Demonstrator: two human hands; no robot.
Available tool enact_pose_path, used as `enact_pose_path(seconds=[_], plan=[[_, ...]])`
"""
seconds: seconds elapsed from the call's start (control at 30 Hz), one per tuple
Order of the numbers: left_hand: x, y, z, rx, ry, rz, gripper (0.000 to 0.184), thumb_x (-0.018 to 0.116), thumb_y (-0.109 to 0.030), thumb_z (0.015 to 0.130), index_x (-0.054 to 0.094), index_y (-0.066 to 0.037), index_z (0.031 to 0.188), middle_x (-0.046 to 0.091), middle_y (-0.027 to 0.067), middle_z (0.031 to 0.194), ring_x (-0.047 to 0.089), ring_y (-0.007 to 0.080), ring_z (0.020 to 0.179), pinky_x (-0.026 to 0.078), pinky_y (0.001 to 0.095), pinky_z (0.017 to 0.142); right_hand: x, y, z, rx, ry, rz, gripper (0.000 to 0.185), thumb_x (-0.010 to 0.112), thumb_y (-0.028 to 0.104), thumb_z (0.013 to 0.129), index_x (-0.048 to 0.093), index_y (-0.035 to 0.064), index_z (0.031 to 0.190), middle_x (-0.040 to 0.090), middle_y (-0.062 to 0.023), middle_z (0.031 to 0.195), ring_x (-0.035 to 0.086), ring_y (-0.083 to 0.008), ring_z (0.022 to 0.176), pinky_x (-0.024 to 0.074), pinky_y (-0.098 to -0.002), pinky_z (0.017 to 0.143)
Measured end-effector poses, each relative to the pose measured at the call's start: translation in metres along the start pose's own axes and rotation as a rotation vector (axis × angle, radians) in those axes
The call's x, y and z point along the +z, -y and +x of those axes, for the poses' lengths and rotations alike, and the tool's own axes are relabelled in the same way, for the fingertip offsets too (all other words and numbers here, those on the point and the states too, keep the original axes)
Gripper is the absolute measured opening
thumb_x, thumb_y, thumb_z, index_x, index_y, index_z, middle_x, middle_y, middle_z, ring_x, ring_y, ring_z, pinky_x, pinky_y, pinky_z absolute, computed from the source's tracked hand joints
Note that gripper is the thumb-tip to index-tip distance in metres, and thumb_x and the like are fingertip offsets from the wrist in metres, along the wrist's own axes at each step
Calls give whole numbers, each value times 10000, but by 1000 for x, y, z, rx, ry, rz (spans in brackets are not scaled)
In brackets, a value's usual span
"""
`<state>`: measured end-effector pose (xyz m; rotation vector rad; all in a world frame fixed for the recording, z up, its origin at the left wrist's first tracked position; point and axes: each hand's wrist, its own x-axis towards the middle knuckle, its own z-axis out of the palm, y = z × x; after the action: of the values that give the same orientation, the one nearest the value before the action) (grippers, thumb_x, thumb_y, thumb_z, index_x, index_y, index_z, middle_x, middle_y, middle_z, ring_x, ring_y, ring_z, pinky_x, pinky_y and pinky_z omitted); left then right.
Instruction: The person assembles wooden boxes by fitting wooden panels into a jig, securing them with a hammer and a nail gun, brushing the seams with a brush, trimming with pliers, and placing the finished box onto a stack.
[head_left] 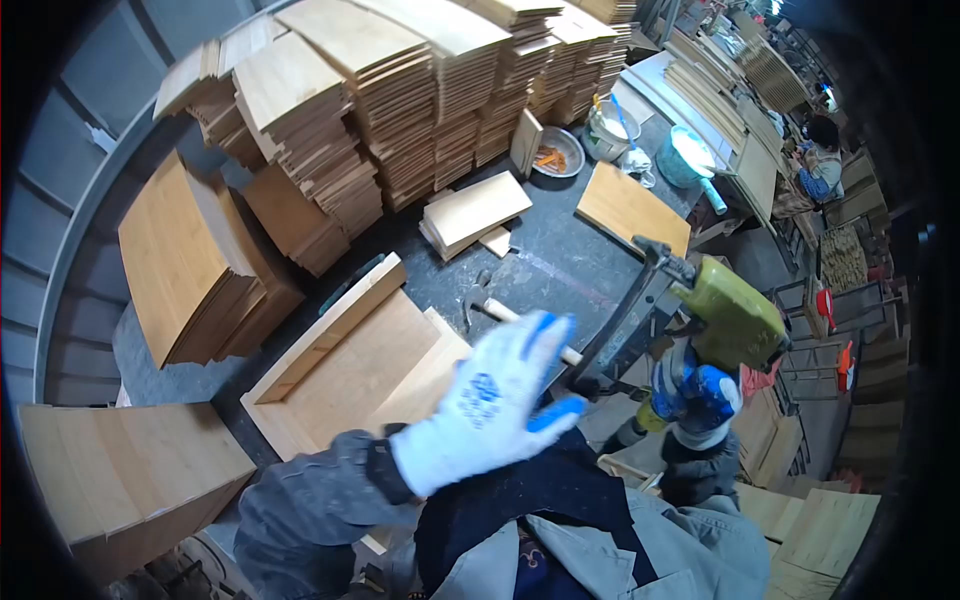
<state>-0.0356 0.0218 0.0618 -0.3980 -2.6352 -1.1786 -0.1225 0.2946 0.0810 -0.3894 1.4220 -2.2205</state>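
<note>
My left hand (pixel 490 410), in a white glove with blue-coated fingertips, is open, its fingers stretched out and thumb apart. It hovers over the near edge of the workbench, partly covering a hammer (pixel 503 312) with a pale wooden handle. I see no contact between them. Left of that hand lies a shallow wooden drawer-like frame (pixel 350 370) with a raised side board. My right hand (pixel 697 398), gloved in white and blue, is wrapped around the grip of a green nail gun (pixel 738 315), whose long dark magazine or nose points toward the bench.
Tall stacks of thin boards (pixel 390 90) line the bench's back. Thicker panels (pixel 185 265) stand at left. A metal bowl (pixel 556 155), a bucket (pixel 610 130), a teal pot (pixel 685 160) and a flat board (pixel 632 210) sit at the far right. Another person (pixel 822 165) works beyond.
</note>
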Motion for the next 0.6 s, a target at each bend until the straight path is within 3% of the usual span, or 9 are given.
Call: enact_pose_path(seconds=[0.03, 0.07, 0.13, 0.17, 0.27, 0.43, 0.5, 0.6], plan=[[13, -13, 10, 14, -1, 13, 868, 766, -401, 876, 373, 5, 1535, 504, 295, 1386, 552, 451, 1264, 457, 504, 1077, -2, -3, 5, -79, 52, 181, 404, 647, 323, 923, 587, -4, 1152, 549, -42, 715, 532, -165, 536, 468, -312, 505], [26, -25, 20, -32, -23, -56, 868, 767, -390, 880, 369, 29, 1527, 526, 286, 1333, 591, 430, 1182, 494, 481, 1002, -7, -4, 8, -99, 56, 186, 404, 647, 323, 923, 587, -4, 1152, 549, -42, 715, 532, -165, 536, 468, -312, 505], [46, -41, 35, -117, -56, -192, 868, 768, -367, 887, 362, 78, 1511, 570, 268, 1226, 669, 388, 1018, 569, 435, 852, -20, -9, 14, -141, 202, 316, 285, 614, 344, 948, 551, 66, 941, 492, -19, 650, 497, -158, 512, 456, -305, 507], [51, -45, 40, -93, -44, -178, 868, 768, -367, 887, 362, 78, 1511, 570, 268, 1226, 669, 388, 1018, 569, 435, 852, -27, -10, 14, -167, 272, 378, 290, 598, 354, 961, 533, 101, 835, 463, -8, 617, 479, -155, 500, 449, -301, 509], [70, -59, 52, -3, -113, 60, 886, 808, -315, 875, 349, 124, 1493, 644, 260, 1126, 718, 368, 749, 583, 406, 633, -45, -15, 0, -176, 160, 528, 338, 622, 357, 919, 453, 132, 732, 454, -17, 604, 462, -152, 504, 433, -298, 499], [92, -68, 22, 46, -11, 89, 875, 752, -370, 915, 335, 122, 1506, 608, 230, 1088, 692, 332, 773, 559, 403, 589, -79, -15, -27, -230, 30, 686, 355, 629, 368, 893, 443, 132, 703, 456, -15, 602, 443, -130, 498, 427, -293, 493], [91, -66, 0, -79, 216, 76, 893, 799, -345, 887, 345, 138, 1484, 631, 273, 1153, 722, 368, 846, 584, 410, 686, -98, -18, -37, -229, 7, 689, 355, 633, 364, 889, 441, 130, 704, 449, -16, 608, 437, -132, 494, 425, -291, 493], [81, -60, 17, 9, 406, 94, 845, 785, -356, 901, 378, 99, 1486, 620, 274, 1205, 711, 377, 950, 581, 422, 780, -123, -14, -36, -143, 23, 699, 355, 643, 358, 880, 439, 126, 705, 436, -19, 621, 423, -137, 486, 420, -288, 492]])
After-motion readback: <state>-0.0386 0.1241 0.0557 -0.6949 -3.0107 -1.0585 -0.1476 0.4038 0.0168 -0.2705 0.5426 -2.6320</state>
